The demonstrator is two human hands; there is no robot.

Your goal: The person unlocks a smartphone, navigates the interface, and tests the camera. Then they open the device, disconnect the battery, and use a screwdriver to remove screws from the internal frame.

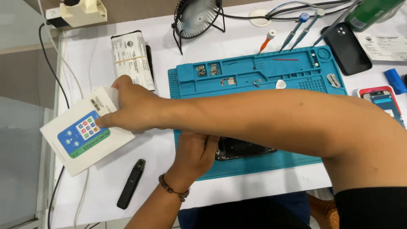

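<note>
My right arm crosses over from the right, and my right hand (131, 106) grips the upper right edge of a white flat box (80, 144) with a blue and green picture on its lid, at the table's left side. My left hand (195, 154), with a bead bracelet at the wrist, holds the left end of a black opened phone (243, 148) lying on the blue repair mat (254, 72). My right forearm hides part of the phone and of the mat.
A black slim stick device (131, 183) lies near the front edge. A banded bundle of papers (132, 59), a small fan (197, 17), screwdrivers (296, 27), a black phone case (347, 48) and a red-framed screen (381, 99) lie around the mat. Small parts sit in the mat's trays.
</note>
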